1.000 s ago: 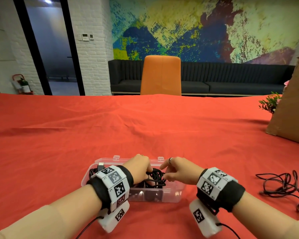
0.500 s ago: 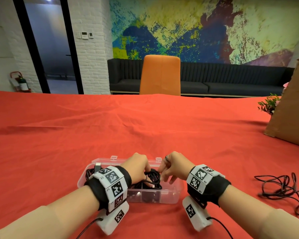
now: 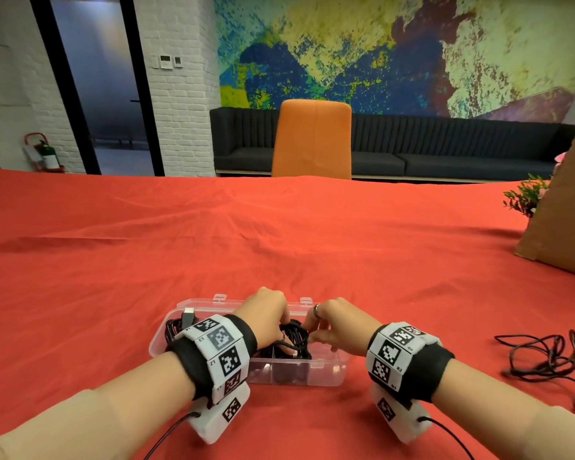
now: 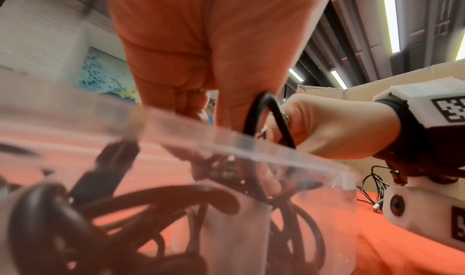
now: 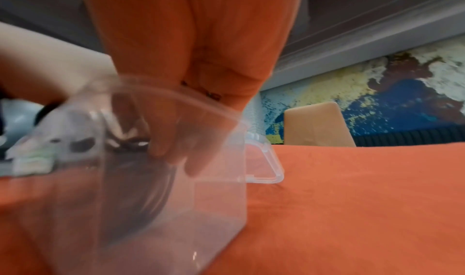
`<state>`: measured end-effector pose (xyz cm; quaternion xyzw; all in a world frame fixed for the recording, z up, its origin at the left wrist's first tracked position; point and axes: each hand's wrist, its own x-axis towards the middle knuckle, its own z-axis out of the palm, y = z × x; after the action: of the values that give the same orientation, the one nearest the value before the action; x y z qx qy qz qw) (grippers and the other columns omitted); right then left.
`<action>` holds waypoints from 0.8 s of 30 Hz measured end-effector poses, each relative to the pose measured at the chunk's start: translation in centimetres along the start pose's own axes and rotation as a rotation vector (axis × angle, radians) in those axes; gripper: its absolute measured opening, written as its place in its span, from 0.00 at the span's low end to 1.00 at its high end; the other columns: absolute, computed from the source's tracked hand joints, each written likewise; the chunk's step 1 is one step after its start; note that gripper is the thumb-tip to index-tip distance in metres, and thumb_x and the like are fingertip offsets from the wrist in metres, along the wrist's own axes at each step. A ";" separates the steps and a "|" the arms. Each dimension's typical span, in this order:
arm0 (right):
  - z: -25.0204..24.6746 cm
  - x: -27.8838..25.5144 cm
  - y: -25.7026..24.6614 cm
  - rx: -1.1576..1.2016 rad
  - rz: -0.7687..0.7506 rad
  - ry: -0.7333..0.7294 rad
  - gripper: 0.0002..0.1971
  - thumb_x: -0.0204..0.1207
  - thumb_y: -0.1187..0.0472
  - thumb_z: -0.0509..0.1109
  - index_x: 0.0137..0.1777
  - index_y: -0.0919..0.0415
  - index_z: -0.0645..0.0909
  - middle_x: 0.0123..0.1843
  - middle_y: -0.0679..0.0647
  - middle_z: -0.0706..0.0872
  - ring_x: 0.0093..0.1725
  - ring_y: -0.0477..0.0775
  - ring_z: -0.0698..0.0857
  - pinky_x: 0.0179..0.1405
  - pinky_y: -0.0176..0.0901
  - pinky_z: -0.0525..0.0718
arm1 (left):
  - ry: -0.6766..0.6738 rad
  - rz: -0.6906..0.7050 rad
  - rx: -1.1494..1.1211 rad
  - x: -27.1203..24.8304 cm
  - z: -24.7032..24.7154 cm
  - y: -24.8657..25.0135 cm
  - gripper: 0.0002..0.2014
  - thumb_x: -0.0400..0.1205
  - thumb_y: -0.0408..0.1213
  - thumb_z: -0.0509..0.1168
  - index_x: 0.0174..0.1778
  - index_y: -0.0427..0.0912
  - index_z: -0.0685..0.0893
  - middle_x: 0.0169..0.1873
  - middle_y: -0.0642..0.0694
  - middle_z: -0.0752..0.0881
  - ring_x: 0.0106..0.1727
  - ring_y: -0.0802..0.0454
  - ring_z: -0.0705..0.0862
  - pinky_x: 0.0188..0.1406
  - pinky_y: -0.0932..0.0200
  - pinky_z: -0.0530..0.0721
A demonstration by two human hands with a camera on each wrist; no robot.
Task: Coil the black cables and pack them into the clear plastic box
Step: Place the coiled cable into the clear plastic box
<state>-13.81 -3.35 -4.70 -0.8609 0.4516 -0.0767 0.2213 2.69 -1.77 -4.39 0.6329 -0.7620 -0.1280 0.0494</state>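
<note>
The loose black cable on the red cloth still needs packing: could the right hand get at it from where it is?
Probably yes. The loose black cable lies in the open right of the right hand, nothing between; that hand must first leave the coil in the clear plastic box.

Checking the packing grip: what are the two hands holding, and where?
Both the left hand and the right hand pinch the coiled black cable at its top loops, above the clear plastic box.

Two hands, the left hand (image 3: 266,318) and the right hand (image 3: 337,323), are showing. One clear box (image 3: 326,373) is sitting on the desk (image 3: 279,244). One loose black cable (image 3: 551,363) is lying apart; the cables (image 3: 292,340) bundled in the box are too tangled to count.
</note>
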 end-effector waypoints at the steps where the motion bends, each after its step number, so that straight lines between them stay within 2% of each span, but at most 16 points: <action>1: 0.2 -0.3 0.2 -0.095 -0.024 0.016 0.10 0.78 0.62 0.67 0.57 0.59 0.84 0.47 0.50 0.88 0.42 0.50 0.85 0.43 0.40 0.82 | 0.008 -0.002 0.015 -0.1 0.0 0.2 0.12 0.74 0.33 0.72 0.53 0.39 0.88 0.51 0.36 0.86 0.49 0.40 0.87 0.47 0.55 0.84; 2: 0.6 -0.6 0.3 -0.180 -0.042 0.030 0.11 0.79 0.60 0.64 0.59 0.56 0.83 0.53 0.50 0.88 0.50 0.51 0.84 0.48 0.40 0.79 | 0.020 -0.005 0.033 -0.1 0.1 0.3 0.12 0.74 0.30 0.70 0.54 0.39 0.88 0.52 0.36 0.86 0.50 0.39 0.86 0.48 0.55 0.84; 4: 1.3 -0.9 0.6 -0.258 -0.045 0.020 0.13 0.81 0.57 0.60 0.58 0.55 0.83 0.57 0.54 0.86 0.60 0.55 0.80 0.56 0.45 0.79 | 0.033 -0.011 0.065 -0.2 0.2 0.7 0.12 0.76 0.28 0.66 0.54 0.40 0.87 0.53 0.36 0.86 0.52 0.39 0.86 0.48 0.55 0.82; 6: 1.4 -1.2 0.5 -0.264 -0.028 -0.020 0.13 0.82 0.58 0.57 0.57 0.57 0.83 0.56 0.59 0.83 0.62 0.59 0.78 0.57 0.49 0.79 | 0.038 -0.013 0.069 -0.3 0.1 0.9 0.13 0.76 0.27 0.65 0.55 0.39 0.87 0.54 0.37 0.85 0.52 0.39 0.86 0.48 0.55 0.83; 8: 1.1 -1.4 0.2 -0.271 -0.037 -0.059 0.15 0.82 0.60 0.56 0.61 0.58 0.81 0.56 0.62 0.83 0.63 0.60 0.76 0.59 0.50 0.78 | 0.031 -0.005 0.036 -0.5 -0.3 0.9 0.12 0.76 0.28 0.67 0.55 0.40 0.87 0.54 0.37 0.86 0.51 0.41 0.86 0.48 0.56 0.82; 11: 0.8 -1.6 -0.3 -0.305 -0.049 -0.073 0.17 0.82 0.61 0.54 0.63 0.64 0.80 0.58 0.62 0.82 0.63 0.60 0.75 0.59 0.51 0.77 | 0.001 0.018 -0.110 -1.0 -1.3 0.2 0.11 0.75 0.35 0.73 0.52 0.41 0.89 0.45 0.43 0.89 0.41 0.52 0.84 0.41 0.64 0.79; 14: 1.1 -1.8 -0.2 -0.276 -0.025 -0.061 0.19 0.84 0.56 0.53 0.54 0.69 0.81 0.58 0.59 0.80 0.60 0.59 0.77 0.57 0.49 0.75 | -0.091 0.023 -0.329 -2.0 -2.3 -1.4 0.08 0.80 0.39 0.68 0.51 0.46 0.90 0.31 0.53 0.87 0.33 0.61 0.83 0.34 0.72 0.78; 17: 1.2 -1.7 -0.1 -0.204 -0.029 -0.062 0.23 0.84 0.47 0.53 0.40 0.65 0.80 0.52 0.56 0.78 0.54 0.57 0.78 0.52 0.47 0.73 | -0.240 0.069 -0.483 -3.0 -3.2 -2.6 0.12 0.76 0.39 0.72 0.55 0.46 0.89 0.36 0.57 0.89 0.37 0.66 0.86 0.44 0.71 0.82; 19: 1.3 -1.6 0.0 -0.150 -0.026 -0.051 0.26 0.81 0.41 0.53 0.30 0.59 0.73 0.45 0.52 0.76 0.47 0.54 0.78 0.48 0.45 0.73 | -0.284 0.110 -0.471 -3.2 -3.5 -2.9 0.15 0.72 0.38 0.76 0.55 0.45 0.89 0.32 0.62 0.89 0.36 0.72 0.85 0.45 0.74 0.79; 21: 1.5 -1.3 0.3 -0.139 -0.018 -0.026 0.28 0.78 0.37 0.55 0.31 0.61 0.73 0.43 0.53 0.78 0.44 0.54 0.78 0.47 0.47 0.76 | -0.273 0.128 -0.446 -3.2 -3.4 -2.9 0.13 0.72 0.36 0.76 0.52 0.44 0.90 0.25 0.66 0.87 0.31 0.74 0.83 0.42 0.73 0.78; 24: 1.9 -1.0 0.7 -0.131 -0.022 0.017 0.32 0.75 0.34 0.58 0.37 0.68 0.79 0.40 0.56 0.82 0.41 0.56 0.81 0.45 0.51 0.79 | -0.183 0.125 -0.438 -2.8 -3.0 -2.8 0.09 0.71 0.35 0.77 0.47 0.46 0.92 0.27 0.63 0.88 0.32 0.70 0.84 0.43 0.68 0.83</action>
<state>-14.30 -2.25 -6.67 -0.8776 0.4483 -0.0569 0.1598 6.59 0.15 -2.02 0.5446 -0.7550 -0.3436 0.1240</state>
